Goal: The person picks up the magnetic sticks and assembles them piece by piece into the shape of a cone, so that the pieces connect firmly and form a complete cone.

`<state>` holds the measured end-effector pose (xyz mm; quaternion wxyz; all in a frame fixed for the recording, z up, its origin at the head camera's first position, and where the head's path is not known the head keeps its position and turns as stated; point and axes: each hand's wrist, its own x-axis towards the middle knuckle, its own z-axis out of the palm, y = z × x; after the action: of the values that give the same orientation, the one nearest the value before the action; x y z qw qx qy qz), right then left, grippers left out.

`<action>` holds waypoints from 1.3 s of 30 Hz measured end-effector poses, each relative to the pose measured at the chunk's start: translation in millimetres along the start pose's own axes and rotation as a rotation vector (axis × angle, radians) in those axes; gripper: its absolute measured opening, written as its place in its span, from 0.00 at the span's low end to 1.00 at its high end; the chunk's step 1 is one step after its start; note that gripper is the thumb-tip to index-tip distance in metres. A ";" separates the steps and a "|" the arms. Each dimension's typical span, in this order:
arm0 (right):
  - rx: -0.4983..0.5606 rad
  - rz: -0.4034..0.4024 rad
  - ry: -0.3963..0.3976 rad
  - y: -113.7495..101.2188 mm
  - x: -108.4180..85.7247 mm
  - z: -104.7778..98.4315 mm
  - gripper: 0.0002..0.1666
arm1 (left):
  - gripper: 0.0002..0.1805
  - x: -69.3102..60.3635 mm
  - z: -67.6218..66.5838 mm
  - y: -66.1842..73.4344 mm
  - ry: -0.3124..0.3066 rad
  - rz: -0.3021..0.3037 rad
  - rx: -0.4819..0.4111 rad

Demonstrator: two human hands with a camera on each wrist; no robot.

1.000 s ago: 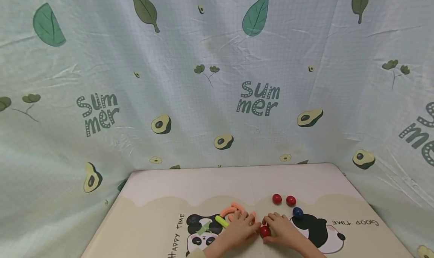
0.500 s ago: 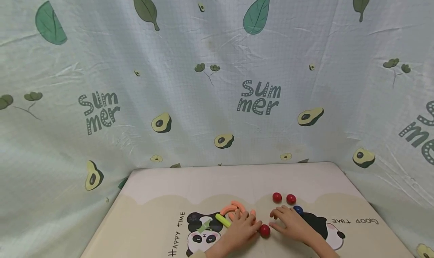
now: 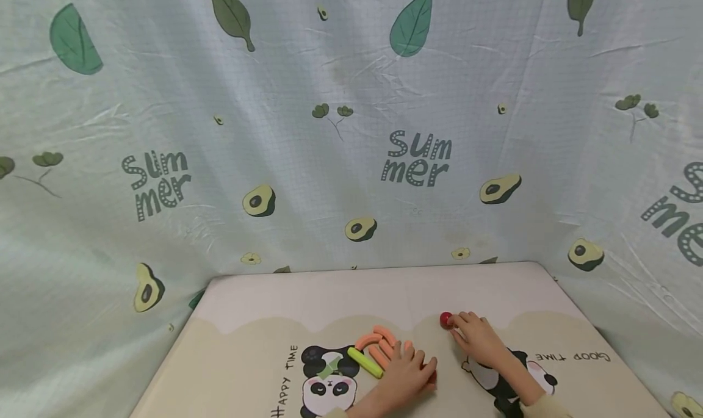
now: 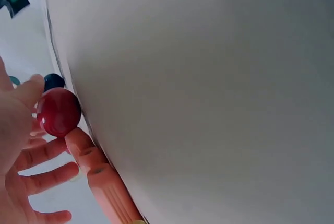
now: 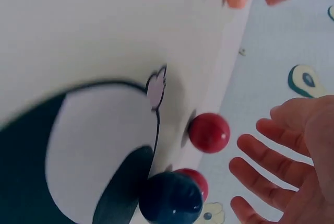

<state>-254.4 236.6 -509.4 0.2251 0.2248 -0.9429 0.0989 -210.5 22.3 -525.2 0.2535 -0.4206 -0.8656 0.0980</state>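
In the head view my left hand (image 3: pixel 406 372) is at the lower middle. Its thumb and index finger pinch a shiny red ball (image 4: pixel 59 112), mostly covered by the hand from above; the other fingers spread out. Orange curved pieces (image 3: pixel 368 341) and a lime-green stick (image 3: pixel 365 362) lie beside that hand. My right hand (image 3: pixel 479 340) reaches over the mat, fingers loosely bent and spread, beside a second red ball (image 3: pixel 446 320). The right wrist view shows a gap between its fingers and that ball (image 5: pixel 209 132). A dark blue ball (image 5: pixel 169 198) partly covers a third red ball (image 5: pixel 198 179).
The mat (image 3: pixel 307 296) is pale pink and beige with printed pandas (image 3: pixel 329 393) and lettering. Behind it hangs a light cloth (image 3: pixel 307 162) with avocados and leaves. The mat's far edge runs along the cloth.
My right hand has left the near red ball and moved up and away to the far red balls, covering the blue one from above. My left hand has shifted slightly right, over the near ball.
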 end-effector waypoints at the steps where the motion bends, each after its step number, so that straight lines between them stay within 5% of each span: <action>1: -0.021 0.010 -0.004 1.7 1.6 0.6 0.10 | 0.20 0.7 0.1 1.0 -0.013 -0.003 -0.004; 12: -0.060 0.077 -0.095 17.0 16.5 6.4 0.16 | 0.09 6.5 -3.9 1.8 -0.103 0.011 -0.045; 20: -0.104 0.047 -0.142 21.5 22.1 11.0 0.18 | 0.09 8.8 -8.5 -3.4 -0.151 0.035 -0.051; 27: -0.140 -0.007 -0.165 24.4 26.2 17.5 0.24 | 0.11 11.9 -7.6 -10.1 -0.212 -0.006 -0.106; 39: -0.166 -0.081 -0.105 24.5 28.3 24.5 0.19 | 0.12 15.0 -4.2 -29.5 -0.158 -0.010 -0.051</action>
<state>-297.7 240.4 -519.8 0.1971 0.2480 -0.9485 -0.0007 -236.1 15.3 -505.0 0.1742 -0.4134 -0.8872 0.1076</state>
